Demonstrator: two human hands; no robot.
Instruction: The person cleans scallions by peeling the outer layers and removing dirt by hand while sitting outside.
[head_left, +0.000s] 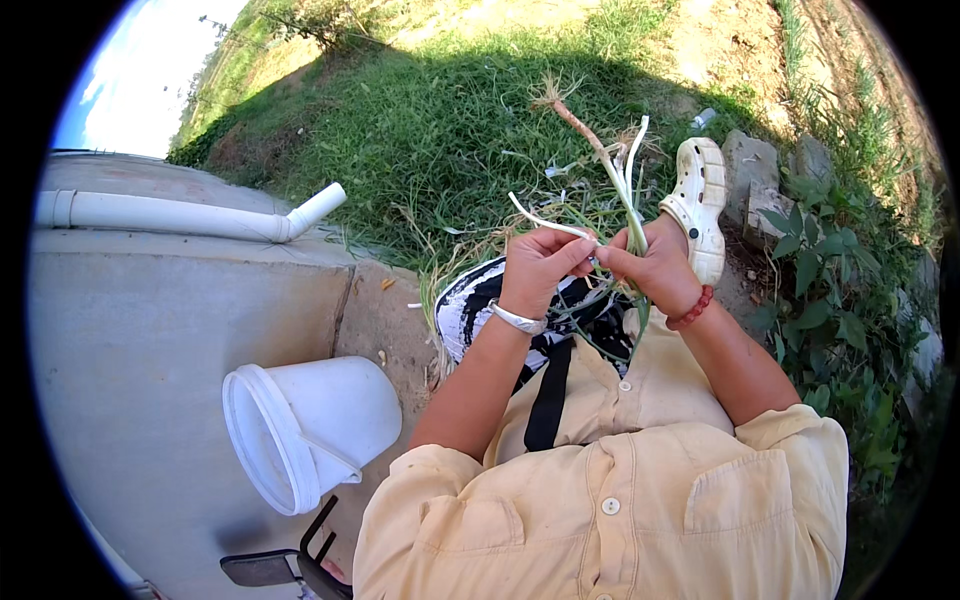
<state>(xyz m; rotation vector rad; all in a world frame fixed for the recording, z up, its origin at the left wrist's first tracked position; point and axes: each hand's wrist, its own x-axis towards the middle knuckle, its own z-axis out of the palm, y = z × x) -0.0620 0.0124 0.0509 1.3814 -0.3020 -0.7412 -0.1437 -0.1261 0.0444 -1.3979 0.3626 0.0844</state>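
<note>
My right hand (664, 266) is closed around a few green onions (622, 184), whose stems stick up past the thumb. One has a brown outer skin and a tuft of dry roots at its tip; another shows a bare white end. With thumb and fingertips, my left hand (541, 262) pinches a thin white stem (544, 220) pointing up to the left. Both hands' fingertips nearly meet above my lap. Green leaves (639, 330) hang below my right hand, over black-and-white patterned cloth (469, 307).
To the left, a white plastic bucket (341, 397) lies on its side on concrete. A white plastic pipe (172, 214) runs along the concrete edge. Ahead is grass (420, 135) with loose trimmings. A white clog (705, 202) is beside stone blocks (752, 169) and leafy plants (817, 300).
</note>
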